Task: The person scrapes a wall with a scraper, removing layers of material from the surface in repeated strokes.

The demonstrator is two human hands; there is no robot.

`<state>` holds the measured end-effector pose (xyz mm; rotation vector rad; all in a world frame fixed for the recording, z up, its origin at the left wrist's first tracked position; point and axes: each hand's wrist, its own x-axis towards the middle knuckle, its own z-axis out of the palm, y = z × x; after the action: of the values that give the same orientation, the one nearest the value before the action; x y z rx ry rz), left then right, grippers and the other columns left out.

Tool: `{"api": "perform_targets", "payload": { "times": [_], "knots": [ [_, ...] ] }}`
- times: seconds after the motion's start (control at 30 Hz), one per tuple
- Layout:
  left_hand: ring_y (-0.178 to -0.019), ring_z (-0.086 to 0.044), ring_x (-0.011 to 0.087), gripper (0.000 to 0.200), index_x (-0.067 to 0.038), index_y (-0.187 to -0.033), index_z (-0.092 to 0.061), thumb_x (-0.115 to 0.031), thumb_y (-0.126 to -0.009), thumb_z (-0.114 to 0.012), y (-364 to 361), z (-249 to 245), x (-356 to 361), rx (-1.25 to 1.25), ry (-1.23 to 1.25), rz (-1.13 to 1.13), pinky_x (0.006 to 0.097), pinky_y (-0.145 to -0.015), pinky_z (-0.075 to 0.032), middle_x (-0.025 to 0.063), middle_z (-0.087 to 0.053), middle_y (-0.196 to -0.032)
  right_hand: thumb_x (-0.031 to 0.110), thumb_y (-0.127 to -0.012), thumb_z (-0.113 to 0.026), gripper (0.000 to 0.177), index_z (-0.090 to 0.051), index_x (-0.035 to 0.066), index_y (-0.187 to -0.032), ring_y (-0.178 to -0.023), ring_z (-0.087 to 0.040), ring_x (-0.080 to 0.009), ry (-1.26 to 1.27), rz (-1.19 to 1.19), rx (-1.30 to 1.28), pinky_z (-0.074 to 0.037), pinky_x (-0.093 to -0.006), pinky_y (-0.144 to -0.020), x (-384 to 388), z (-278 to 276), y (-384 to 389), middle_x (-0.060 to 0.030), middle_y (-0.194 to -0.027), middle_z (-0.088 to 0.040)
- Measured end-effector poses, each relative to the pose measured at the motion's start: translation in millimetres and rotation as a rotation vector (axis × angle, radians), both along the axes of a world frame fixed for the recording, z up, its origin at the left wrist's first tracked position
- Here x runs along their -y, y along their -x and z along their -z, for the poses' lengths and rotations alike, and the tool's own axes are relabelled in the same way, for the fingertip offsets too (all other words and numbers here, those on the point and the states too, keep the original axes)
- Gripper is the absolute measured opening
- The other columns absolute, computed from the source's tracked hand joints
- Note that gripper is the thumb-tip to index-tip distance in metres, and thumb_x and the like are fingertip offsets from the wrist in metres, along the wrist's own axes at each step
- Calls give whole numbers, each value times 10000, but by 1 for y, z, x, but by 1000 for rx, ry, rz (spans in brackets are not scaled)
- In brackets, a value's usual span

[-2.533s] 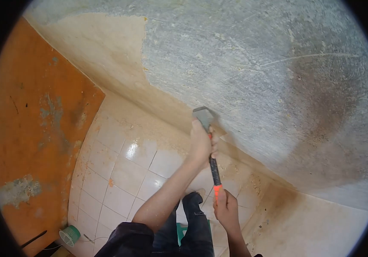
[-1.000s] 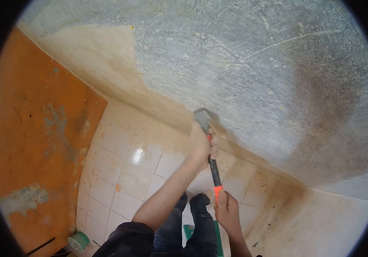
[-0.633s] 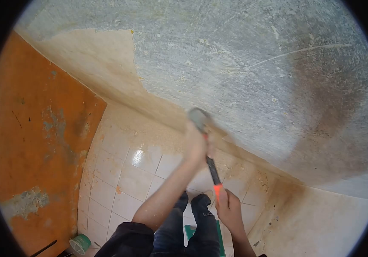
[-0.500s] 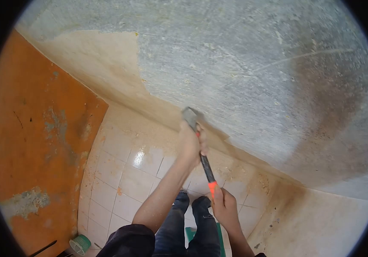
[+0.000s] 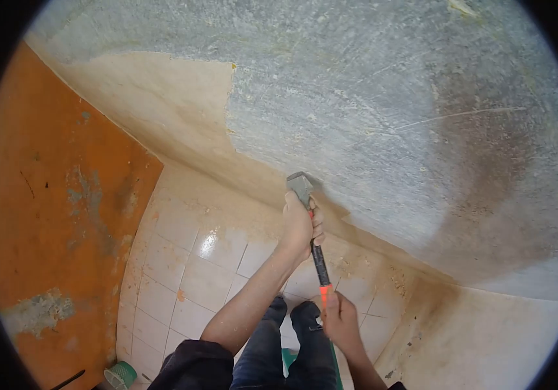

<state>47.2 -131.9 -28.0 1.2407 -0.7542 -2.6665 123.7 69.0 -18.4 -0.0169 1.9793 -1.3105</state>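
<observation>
Head cam: my L hand [image 5: 297, 224] wraps the scraper [image 5: 320, 265] just under its grey head [image 5: 300, 187], R hand [image 5: 341, 318] clasps the handle nr the orange band [image 5: 324, 294], head at or v. nr the wall [image 5: 370, 110]. Prob. stiff, fairly light, not fragile; best held w/ 1 hand nr head, 1 at butt. Wall's rough, scuffed grey beside smoother beige; square floor tiles [image 5: 191, 279] glossy, partly dusty.

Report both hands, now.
Left hand: closed, holding the scraper near its upper end.
Right hand: closed, holding the same scraper lower down.
</observation>
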Motion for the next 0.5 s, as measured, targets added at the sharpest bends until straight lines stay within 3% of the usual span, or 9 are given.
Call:
{"api": "perform_targets", "payload": {
  "times": [0.17, 0.27, 0.43, 0.5],
  "knots": [
    [-396, -171, 88, 365, -170, -794, -373, -458, -977, -242, 1, -9, -7, -2, -48, -40, 280, -379, -165, -50, -237, -527, 327, -1033, -460, 437, -575, -10, -781, -520, -473, -104, -2, 43, -8, -401, -286, -513, -8, -23, 1, -31, -569, -498],
    [-400, -189, 88, 365, -172, -796, -381, -457, -979, -244, 4, 1, -4, 21, 2, -60, 280, -378, -187, -50, -246, -533, 341, -1027, -476, 440, -581, -8, -780, -511, -466, -107, -35, -68, -231, -393, -281, -508, -3, -15, 9, -32, -571, -507],
    [-408, -248, 91, 360, -173, -806, -399, -459, -981, -270, 0, 8, -6, -37, 32, -54, 276, -389, -243, -51, -281, -548, 379, -1022, -484, 406, -584, 10, -885, -474, -458, -82, 140, -35, 107, -377, -237, -435, -14, -20, 11, 6, -571, -484],
    [-419, -275, 89, 361, -168, -823, -419, -456, -987, -275, 0, 10, -12, -34, 32, -67, 274, -398, -261, -47, -309, -563, 386, -1020, -486, 405, -575, 10, -902, -477, -468, -82, 158, -53, 127, -385, -238, -429, -20, -22, 11, -1, -582, -490]
  ]
}}
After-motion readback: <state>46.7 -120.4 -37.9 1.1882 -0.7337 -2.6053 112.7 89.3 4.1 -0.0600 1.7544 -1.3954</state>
